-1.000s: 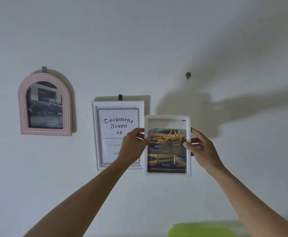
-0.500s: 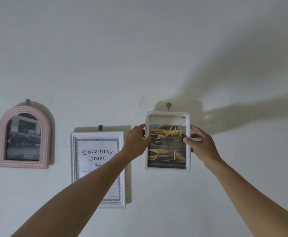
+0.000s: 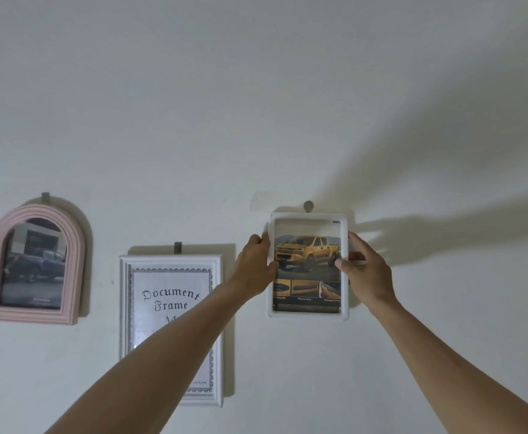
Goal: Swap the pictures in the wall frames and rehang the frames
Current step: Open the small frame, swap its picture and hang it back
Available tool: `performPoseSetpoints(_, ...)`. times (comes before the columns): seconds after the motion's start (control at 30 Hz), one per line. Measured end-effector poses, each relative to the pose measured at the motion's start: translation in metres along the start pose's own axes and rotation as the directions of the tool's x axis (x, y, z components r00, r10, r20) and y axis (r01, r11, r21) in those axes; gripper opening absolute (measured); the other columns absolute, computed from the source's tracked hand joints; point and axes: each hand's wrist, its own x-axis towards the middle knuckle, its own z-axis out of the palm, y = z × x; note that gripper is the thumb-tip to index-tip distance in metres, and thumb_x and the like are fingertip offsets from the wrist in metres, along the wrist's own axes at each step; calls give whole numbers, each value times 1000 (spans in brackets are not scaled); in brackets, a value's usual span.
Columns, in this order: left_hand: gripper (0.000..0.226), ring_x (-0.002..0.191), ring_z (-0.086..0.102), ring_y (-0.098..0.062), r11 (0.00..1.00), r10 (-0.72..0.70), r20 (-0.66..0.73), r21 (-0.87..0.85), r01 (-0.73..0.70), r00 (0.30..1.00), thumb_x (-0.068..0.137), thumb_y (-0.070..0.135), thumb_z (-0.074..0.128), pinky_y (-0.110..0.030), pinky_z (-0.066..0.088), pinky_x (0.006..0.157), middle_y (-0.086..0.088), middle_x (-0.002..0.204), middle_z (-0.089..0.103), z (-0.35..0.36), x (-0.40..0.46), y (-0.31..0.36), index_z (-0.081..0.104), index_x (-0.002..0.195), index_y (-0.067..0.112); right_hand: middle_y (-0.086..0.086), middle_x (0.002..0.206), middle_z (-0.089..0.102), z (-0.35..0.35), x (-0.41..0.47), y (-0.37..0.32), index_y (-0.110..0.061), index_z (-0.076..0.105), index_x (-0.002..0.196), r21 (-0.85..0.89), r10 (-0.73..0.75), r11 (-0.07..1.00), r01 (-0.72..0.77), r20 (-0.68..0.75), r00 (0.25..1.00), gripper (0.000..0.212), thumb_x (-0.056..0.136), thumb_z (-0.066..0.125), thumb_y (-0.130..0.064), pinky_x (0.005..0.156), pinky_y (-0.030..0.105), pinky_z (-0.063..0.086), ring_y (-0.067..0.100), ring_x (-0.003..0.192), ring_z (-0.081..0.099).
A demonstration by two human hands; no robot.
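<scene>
White plastic frame with a yellow truck picture sits between both hands, each grip pinching a side edge at mid-height: left hand on its left edge, right hand on its right. Holding both sides likely keeps it level while its top edge meets the wall hook just above. Left of the left grip hang a document frame and, farther off, a pink arched frame.
</scene>
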Motion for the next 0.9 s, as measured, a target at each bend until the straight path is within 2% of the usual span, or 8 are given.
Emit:
performPoseSetpoints(0.1, 44, 89, 57, -27, 999, -2, -14, 33, 2, 1000, 91, 18, 59, -37, 51, 79, -5, 103, 45, 5, 0, 1, 43, 131, 9, -1, 104, 64, 5, 4, 7, -34, 48, 145, -49, -21, 999, 19, -38, 999, 61, 91, 70, -15, 68, 5, 43, 8, 85, 59)
performPoseSetpoints(0.17, 46, 84, 58, -29, 997, -15, -19, 78, 16, 1000, 92, 17, 57, -35, 49, 71, -9, 108, 45, 7, -1, 4, 38, 133, 8, 3, 102, 63, 9, 4, 10, -35, 47, 146, -90, -42, 995, 35, -79, 996, 61, 92, 69, -17, 78, 21, 54, 17, 87, 63)
performPoseSetpoints(0.23, 48, 73, 53, -28, 992, -35, -33, 122, 39, 999, 93, 13, 55, -33, 42, 62, -11, 113, 43, 10, -2, 7, 34, 136, 6, 4, 98, 62, 13, 2, 12, -36, 46, 146, -212, -79, 976, 51, -123, 989, 58, 94, 67, -22, 75, 36, 53, 24, 91, 62)
performPoseSetpoints(0.33, 52, 68, 46, -28, 988, -66, -52, 135, 72, 996, 94, 9, 53, -33, 36, 60, -12, 118, 43, 13, -3, 8, 29, 140, 6, 5, 96, 67, 12, 0, 14, -34, 47, 145, -354, -127, 932, 75, -125, 984, 54, 94, 65, -28, 66, 35, 43, 30, 99, 56)
performPoseSetpoints(0.47, 67, 77, 54, -30, 985, -28, -55, 171, 37, 998, 96, 14, 52, -34, 39, 61, -13, 124, 42, 16, -6, 5, 15, 152, 5, 6, 100, 61, 11, 3, 16, -33, 41, 149, -357, -102, 931, 67, -79, 992, 58, 96, 63, -30, 71, 32, 38, 27, 95, 58)
performPoseSetpoints(0.6, 79, 75, 50, -26, 986, 12, -62, 167, -1, 998, 96, 17, 52, -33, 40, 60, -13, 120, 42, 18, -10, 3, 0, 155, 7, 7, 101, 60, 13, 4, 23, -27, 43, 149, -324, -117, 942, 91, -64, 991, 56, 96, 64, -29, 74, 30, 40, 25, 93, 58)
performPoseSetpoints(0.73, 81, 74, 48, -24, 988, 24, -58, 153, -14, 998, 95, 17, 53, -32, 38, 61, -14, 122, 41, 19, -12, 3, -1, 155, 6, 4, 96, 59, 13, 5, 28, -25, 50, 142, -323, -145, 939, 116, -66, 987, 49, 95, 65, -31, 73, 30, 44, 24, 85, 60)
performPoseSetpoints(0.9, 80, 84, 56, -30, 991, 8, -59, 131, 0, 998, 95, 18, 53, -35, 46, 65, -14, 125, 41, 21, -12, 2, 1, 155, 6, 3, 99, 63, 11, 5, 28, -22, 55, 132, -318, -140, 942, 106, -84, 987, 43, 93, 67, -34, 78, 39, 55, 24, 88, 63)
